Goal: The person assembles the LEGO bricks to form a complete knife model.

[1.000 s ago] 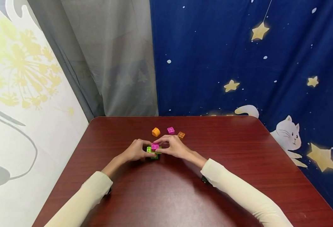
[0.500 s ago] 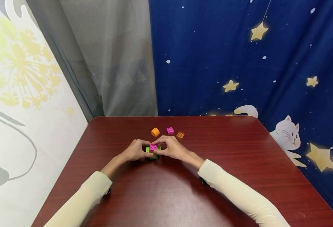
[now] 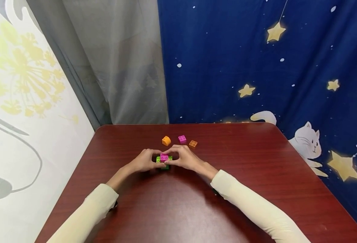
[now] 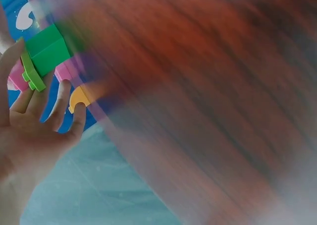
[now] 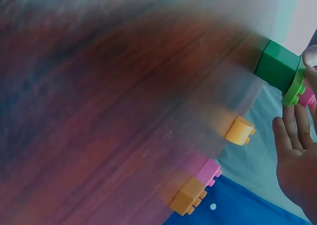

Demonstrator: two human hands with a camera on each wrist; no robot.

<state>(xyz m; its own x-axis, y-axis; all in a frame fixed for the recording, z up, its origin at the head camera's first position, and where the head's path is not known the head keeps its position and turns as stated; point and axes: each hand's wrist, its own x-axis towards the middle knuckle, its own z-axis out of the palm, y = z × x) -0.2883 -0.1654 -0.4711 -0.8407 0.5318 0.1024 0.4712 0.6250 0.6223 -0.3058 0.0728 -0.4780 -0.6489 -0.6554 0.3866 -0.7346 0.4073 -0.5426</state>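
Note:
Between both hands stands a small stack of toy building bricks. A pink brick (image 3: 164, 157) sits on top, over a lime green piece with curved ends (image 3: 158, 159). Beneath is a dark green block (image 5: 279, 66), mostly hidden by fingers in the head view. My left hand (image 3: 143, 161) holds the lime piece from the left, thumb in front and fingers behind. From the right, my right hand (image 3: 185, 158) pinches the pink brick between thumb and fingers. Both wrist views show the fingers around the upper pieces, with the dark green block at the table.
Behind the stack lie an orange curved brick (image 3: 166, 140), a second pink brick (image 3: 182, 139) and a brownish orange brick (image 3: 193, 144). They rest on a dark red wooden table (image 3: 178, 202). Curtains (image 3: 208, 67) hang past its far edge.
The pink brick and right hand have shifted slightly left, the brick now centred over the lime piece. The left hand has stayed nearly in place; the loose bricks have not moved.

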